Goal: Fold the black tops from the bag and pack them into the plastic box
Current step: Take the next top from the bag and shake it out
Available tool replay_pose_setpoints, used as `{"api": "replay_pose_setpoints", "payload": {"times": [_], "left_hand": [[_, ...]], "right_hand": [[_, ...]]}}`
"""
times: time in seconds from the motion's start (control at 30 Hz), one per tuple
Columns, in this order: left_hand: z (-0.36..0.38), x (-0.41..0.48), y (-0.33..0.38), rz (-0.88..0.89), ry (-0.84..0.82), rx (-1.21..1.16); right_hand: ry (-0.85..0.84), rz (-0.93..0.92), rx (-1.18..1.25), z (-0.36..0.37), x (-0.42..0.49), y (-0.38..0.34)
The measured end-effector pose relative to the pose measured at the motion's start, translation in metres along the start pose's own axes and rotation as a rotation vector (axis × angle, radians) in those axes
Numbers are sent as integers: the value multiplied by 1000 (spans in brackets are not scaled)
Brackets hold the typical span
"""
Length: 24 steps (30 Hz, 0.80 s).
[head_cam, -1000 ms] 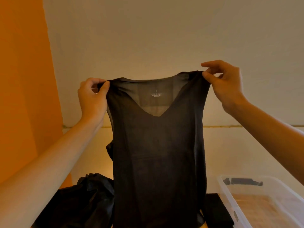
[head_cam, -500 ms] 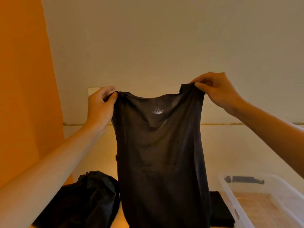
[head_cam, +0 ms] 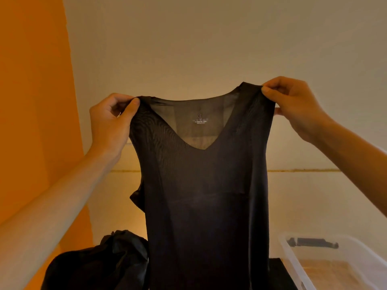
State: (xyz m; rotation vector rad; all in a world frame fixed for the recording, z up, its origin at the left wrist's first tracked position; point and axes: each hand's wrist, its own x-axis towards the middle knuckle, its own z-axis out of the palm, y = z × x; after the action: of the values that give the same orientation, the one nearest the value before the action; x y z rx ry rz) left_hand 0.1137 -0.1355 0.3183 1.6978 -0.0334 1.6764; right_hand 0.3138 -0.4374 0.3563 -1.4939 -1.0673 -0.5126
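A thin black V-neck top (head_cam: 205, 195) hangs upright in front of me, its size label showing inside the neck. My left hand (head_cam: 111, 124) pinches its left shoulder between thumb and fingers. My right hand (head_cam: 293, 105) pinches the right shoulder, held a little higher. A black bag (head_cam: 98, 264) lies crumpled at the lower left, partly behind the top. The clear plastic box (head_cam: 293, 262) stands at the lower right with a black clip on its far wall.
A flat black folded piece (head_cam: 278, 275) lies between the hanging top and the box. An orange wall (head_cam: 31, 101) runs down the left and a pale wall (head_cam: 209, 49) stands behind.
The top has been spread wider and pulled taut between my hands, and the V-neck opening now shows clearly. My right hand is now farther to the right.
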Motion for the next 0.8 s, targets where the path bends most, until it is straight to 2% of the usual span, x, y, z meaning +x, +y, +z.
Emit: {"api": "replay_pose_setpoints", "payload": {"times": [0.23, 0.4, 0.57, 0.7, 0.8], "left_hand": [[-18, 17, 60, 160, 54, -74], [-8, 27, 62, 140, 11, -49], [17, 4, -8, -112, -193, 80], [34, -44, -92, -317, -308, 191], [50, -101, -163, -501, -407, 269]], "right_hand": [[-10, -90, 114, -26, -9, -59], [19, -60, 154, -28, -6, -63], [-67, 184, 59, 5, -11, 3], [-201, 499, -65, 43, -37, 94], [-217, 704, -133, 80, -80, 174]]}}
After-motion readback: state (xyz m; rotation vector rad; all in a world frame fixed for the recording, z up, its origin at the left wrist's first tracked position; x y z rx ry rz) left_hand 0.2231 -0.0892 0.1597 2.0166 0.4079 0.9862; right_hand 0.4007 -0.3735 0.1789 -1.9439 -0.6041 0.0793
